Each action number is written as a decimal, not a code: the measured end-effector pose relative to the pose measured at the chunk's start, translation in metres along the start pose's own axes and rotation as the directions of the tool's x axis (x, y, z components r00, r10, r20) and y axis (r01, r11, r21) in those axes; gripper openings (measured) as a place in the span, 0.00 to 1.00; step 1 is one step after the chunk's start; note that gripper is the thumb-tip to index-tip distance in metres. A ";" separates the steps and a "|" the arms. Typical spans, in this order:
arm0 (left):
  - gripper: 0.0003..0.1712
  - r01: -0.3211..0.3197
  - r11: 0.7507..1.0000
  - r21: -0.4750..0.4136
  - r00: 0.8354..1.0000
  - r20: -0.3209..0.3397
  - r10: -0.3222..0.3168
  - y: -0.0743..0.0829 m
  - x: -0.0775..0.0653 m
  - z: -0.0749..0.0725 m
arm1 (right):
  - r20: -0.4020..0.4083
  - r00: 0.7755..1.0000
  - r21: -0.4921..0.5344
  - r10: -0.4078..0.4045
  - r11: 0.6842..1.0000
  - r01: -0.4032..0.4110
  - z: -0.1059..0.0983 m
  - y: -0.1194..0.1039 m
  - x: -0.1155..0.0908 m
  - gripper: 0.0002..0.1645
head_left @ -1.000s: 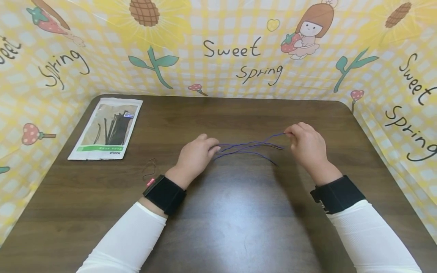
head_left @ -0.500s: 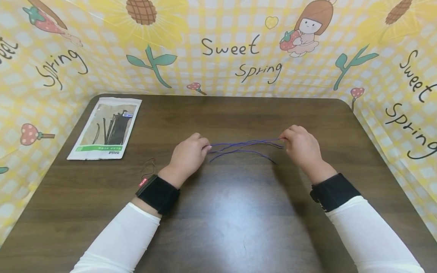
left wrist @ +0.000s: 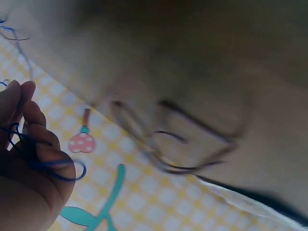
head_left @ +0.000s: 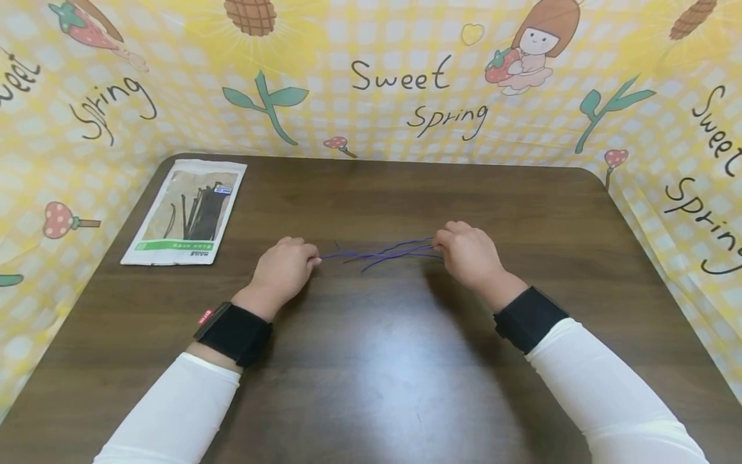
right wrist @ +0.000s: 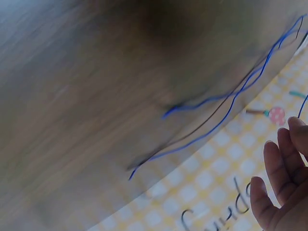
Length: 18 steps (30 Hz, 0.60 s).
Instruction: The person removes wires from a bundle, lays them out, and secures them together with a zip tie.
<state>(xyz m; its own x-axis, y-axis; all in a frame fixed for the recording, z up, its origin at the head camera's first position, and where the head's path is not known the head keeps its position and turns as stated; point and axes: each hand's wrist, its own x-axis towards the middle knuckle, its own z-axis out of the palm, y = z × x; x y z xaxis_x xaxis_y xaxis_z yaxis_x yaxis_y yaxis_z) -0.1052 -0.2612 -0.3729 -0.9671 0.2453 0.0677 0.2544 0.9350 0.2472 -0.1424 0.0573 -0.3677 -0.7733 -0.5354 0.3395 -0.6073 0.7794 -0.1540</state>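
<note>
In the head view my left hand [head_left: 284,270] pinches the end of a thin blue wire at its fingertips. Seen from the left wrist, more blue wire [left wrist: 57,166] lies looped across the palm and curled fingers. My right hand [head_left: 468,254] is at the other end of the loose bunch of blue wires [head_left: 394,253] and covers their right ends. A blue strand [right wrist: 303,106] rises from its thumb and index fingertips in the right wrist view, the other fingers only slightly bent. Beside it, two blue wires [right wrist: 219,122] and a thin brown wire [right wrist: 197,127] stretch over the table.
A white pouch [head_left: 185,212] picturing black ties lies at the table's back left. A looped brown wire [left wrist: 168,168] shows in the left wrist view, blurred. A yellow checked cloth [head_left: 388,38] surrounds the dark wooden table [head_left: 371,399].
Both hands have moved left, the left one farther from the bunch with a blue strand. My right hand now covers the wires' right ends; my left arm hides the brown loop.
</note>
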 end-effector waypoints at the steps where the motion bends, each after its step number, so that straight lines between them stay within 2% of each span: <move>1: 0.06 0.004 1.000 -0.006 1.000 0.005 -0.004 -0.004 -0.001 0.001 | 0.002 1.000 -0.002 -0.008 1.000 0.008 0.002 -0.003 0.002 0.04; 7: 0.06 -0.005 1.000 0.002 1.000 0.011 0.005 -0.014 -0.004 0.002 | 0.017 1.000 -0.009 -0.017 1.000 0.017 0.004 -0.012 0.005 0.03; 12: 0.07 -0.006 0.999 0.050 1.000 0.014 0.005 -0.014 -0.004 0.000 | 0.016 1.000 -0.019 -0.018 1.000 0.018 0.005 -0.012 0.006 0.04; 18: 0.08 0.006 0.998 0.058 1.000 0.015 -0.007 -0.011 -0.004 -0.001 | 0.035 0.999 -0.039 -0.002 0.999 0.003 0.006 -0.009 0.005 0.05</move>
<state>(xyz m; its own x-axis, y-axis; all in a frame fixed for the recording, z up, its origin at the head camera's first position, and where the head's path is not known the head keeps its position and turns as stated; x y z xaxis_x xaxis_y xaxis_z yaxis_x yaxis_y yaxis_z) -0.1041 -0.2727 -0.3746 -0.9688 0.2423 0.0513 0.2477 0.9499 0.1909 -0.1416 0.0458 -0.3703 -0.7779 -0.5481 0.3072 -0.6023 0.7898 -0.1161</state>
